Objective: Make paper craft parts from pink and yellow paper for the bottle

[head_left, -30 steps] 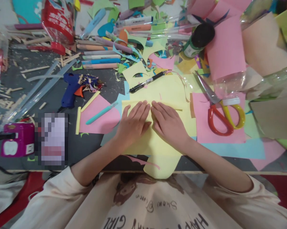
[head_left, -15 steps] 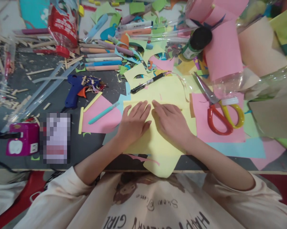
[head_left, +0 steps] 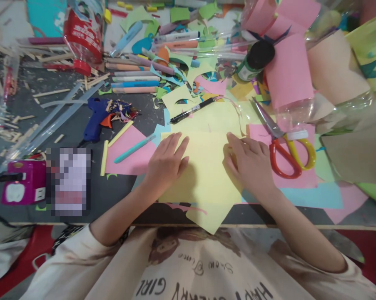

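Observation:
A sheet of yellow paper [head_left: 203, 166] lies in front of me, its pointed lower part hanging over the table edge. My left hand [head_left: 165, 160] rests on its left side, fingers stretched toward the upper edge and thumb out. At the upper right of the sheet is my right hand [head_left: 248, 160], laid on the paper, its index finger extended and the other fingers slightly bent. Neither hand holds anything. Just beyond the sheet's upper edge lies a black pen [head_left: 194, 109]. Scissors [head_left: 289, 150] with red and yellow handles lie right of my right hand.
Left of the paper are a teal marker [head_left: 134, 148] on pink paper, a blue glue gun [head_left: 97, 118], a blurred phone-like object [head_left: 70, 181] and a purple box [head_left: 24, 182]. Markers and paper scraps fill the back, with a dark-capped jar [head_left: 256, 60] and pink-wrapped bottle [head_left: 287, 71].
My hands have moved apart along the sheet's upper edge. The right hand slid well to the right, the left slightly left. The raised strip along that edge now looks flatter.

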